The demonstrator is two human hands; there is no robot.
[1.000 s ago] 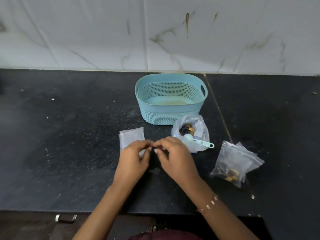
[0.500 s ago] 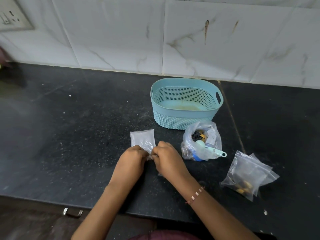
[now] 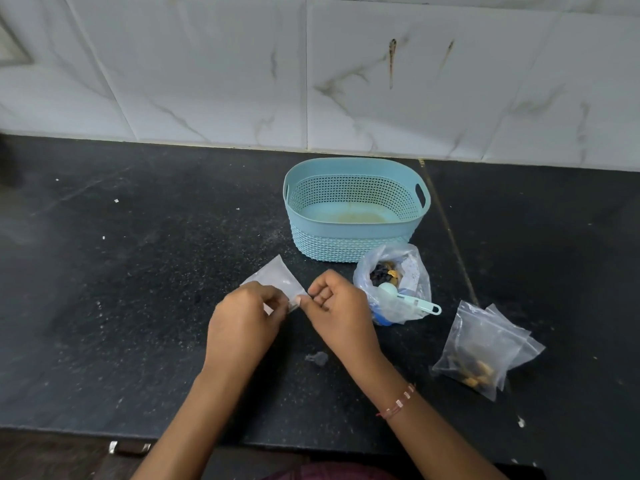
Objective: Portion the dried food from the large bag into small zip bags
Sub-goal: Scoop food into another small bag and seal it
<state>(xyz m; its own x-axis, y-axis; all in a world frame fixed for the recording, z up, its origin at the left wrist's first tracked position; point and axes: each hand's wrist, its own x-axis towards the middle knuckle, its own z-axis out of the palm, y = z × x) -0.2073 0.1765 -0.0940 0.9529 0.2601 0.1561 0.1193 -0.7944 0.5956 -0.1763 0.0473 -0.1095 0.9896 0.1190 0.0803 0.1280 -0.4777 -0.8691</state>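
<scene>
On the dark worktop point(image 3: 138, 271), the left hand point(image 3: 242, 327) and right hand point(image 3: 341, 313) pinch an empty small zip bag point(image 3: 277, 282) between closed fingers point(image 3: 311, 299). Right of those fingers sits the large bag point(image 3: 394, 285) holding a scoop point(image 3: 408, 299); farther right lie filled zip bags point(image 3: 481, 351).

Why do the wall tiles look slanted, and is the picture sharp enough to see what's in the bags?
Head view: the wide-angle lens bends the white marble wall tiles, so their seams lean. Light is soft and even, with only a dull sheen on the black speckled countertop. The small clear zip bag pinched by the left hand and right hand is slightly soft; contents of the large crumpled plastic bag show only as dark and yellow bits.
</scene>
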